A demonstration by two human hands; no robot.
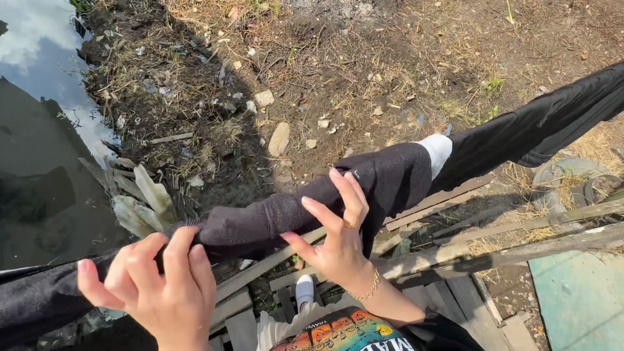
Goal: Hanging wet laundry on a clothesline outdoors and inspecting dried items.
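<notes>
Two hands work dark clothes hung across the frame on a line. Far left, murky water (pixel 39 162) meets a dirt bank (pixel 364 71). Left hand (pixel 156 286) is curled tight, fingers wrapped over the black garment (pixel 32 299) at lower left. Right hand (pixel 338 240) is half open, fingertips resting on a dark fleece garment (pixel 383 182), thumb out, not clamping. White cloth (pixel 437 151) next, then black trousers (pixel 533 130) running to the upper right. Wooden planks (pixel 448 266) sit below.
</notes>
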